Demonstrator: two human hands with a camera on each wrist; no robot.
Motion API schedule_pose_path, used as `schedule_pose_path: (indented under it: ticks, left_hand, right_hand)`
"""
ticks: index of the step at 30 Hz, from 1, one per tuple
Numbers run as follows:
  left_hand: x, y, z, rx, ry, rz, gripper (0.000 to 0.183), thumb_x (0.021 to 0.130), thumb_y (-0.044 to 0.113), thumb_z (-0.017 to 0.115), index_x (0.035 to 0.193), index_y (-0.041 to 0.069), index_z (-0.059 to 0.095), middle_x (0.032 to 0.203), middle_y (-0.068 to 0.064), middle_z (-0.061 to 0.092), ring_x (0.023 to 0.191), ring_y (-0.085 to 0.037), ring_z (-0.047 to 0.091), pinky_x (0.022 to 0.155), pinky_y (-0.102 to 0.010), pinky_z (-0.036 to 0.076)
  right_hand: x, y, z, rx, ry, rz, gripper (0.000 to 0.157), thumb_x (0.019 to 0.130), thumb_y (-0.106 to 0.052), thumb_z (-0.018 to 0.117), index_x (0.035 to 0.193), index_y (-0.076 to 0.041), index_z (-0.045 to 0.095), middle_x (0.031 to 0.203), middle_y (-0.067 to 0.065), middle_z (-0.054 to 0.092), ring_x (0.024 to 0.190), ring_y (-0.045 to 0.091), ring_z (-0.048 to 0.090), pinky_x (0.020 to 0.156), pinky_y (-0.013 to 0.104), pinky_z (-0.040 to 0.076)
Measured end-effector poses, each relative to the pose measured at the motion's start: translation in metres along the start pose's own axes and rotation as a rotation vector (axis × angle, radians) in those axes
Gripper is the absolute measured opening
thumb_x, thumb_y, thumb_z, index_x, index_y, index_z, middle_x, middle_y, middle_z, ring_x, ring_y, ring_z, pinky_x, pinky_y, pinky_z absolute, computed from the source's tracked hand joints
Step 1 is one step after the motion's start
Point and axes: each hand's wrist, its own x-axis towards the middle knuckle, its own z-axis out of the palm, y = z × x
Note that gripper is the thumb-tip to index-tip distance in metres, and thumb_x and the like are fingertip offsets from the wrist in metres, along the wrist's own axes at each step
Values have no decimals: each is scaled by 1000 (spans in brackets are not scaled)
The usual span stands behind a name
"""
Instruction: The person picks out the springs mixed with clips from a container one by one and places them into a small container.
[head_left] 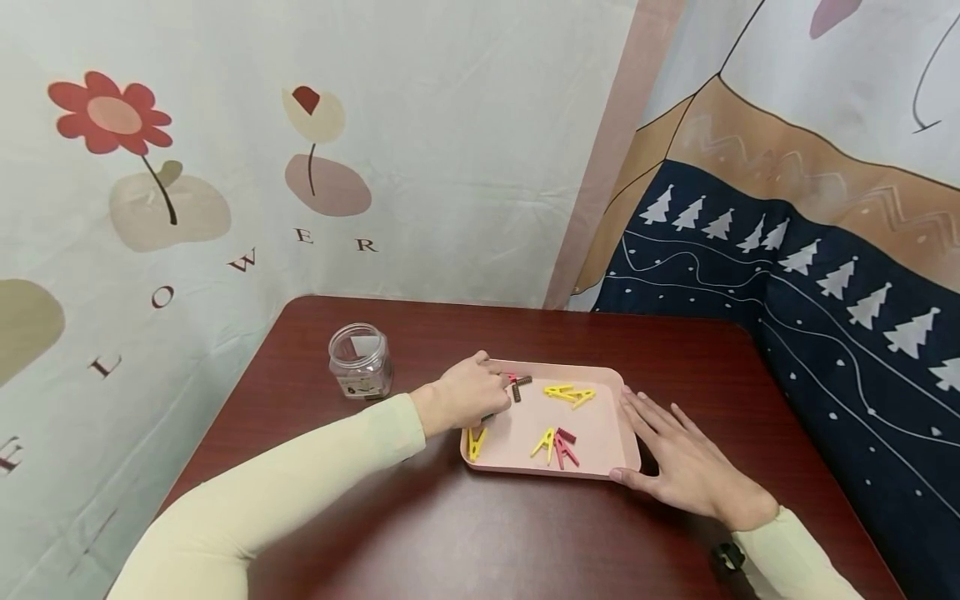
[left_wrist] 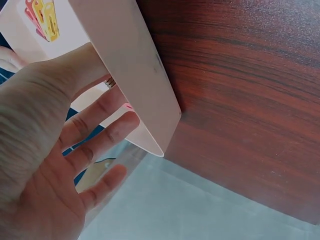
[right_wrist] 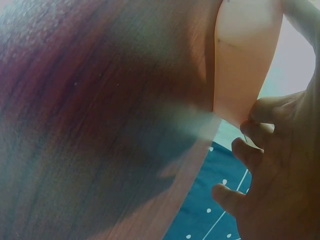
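A pink tray (head_left: pixel 592 442) lies on the table with several small clothespins in it. My left hand (head_left: pixel 467 393) reaches over its left side. In the left wrist view, the thumb and index finger pinch a small brown ridged clothespin (left_wrist: pixel 110 81), mostly hidden by the tray wall; the other fingers stay spread. Close to those fingertips are brown clothespins (head_left: pixel 517 392). Yellow clothespins (head_left: pixel 570 394) sit at the back right, with a yellow one (head_left: pixel 476 444) at the front left. A red clothespin (head_left: pixel 564 448) lies at the front. My right hand (head_left: pixel 686 465) rests against the tray's right rim, fingers extended.
A clear open jar (head_left: pixel 361 361) stands on the dark red table (head_left: pixel 555 533), left of the tray. Behind the table hangs a pale flower-printed curtain (head_left: pixel 450 150). Dark blue cloth (head_left: pixel 690 267) with white trees borders the right side.
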Motion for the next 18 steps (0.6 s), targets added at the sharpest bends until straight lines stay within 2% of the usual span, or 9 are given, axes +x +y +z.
schedule_pose_path:
  ticks: [10,18]
  left_hand:
    - [-2,1,-2,20,24,8,19,102,43,91,120,38,88,130,12,84,124,-15,74,99,-39,51]
    - [-3,1,1,-8,11,1,24,101,45,92,123,37,87,134,12,84,129,-14,75,107,-41,52]
  right_hand:
    - [0,0,-2,7,-4,2,115,100,-84,69,183,-12,36,192,11,35,178,42,36,139,79,27]
    - [0,1,0,16,-15,8,115,100,-83,70,184,-12,35,193,11,33,179,42,34,141,79,25]
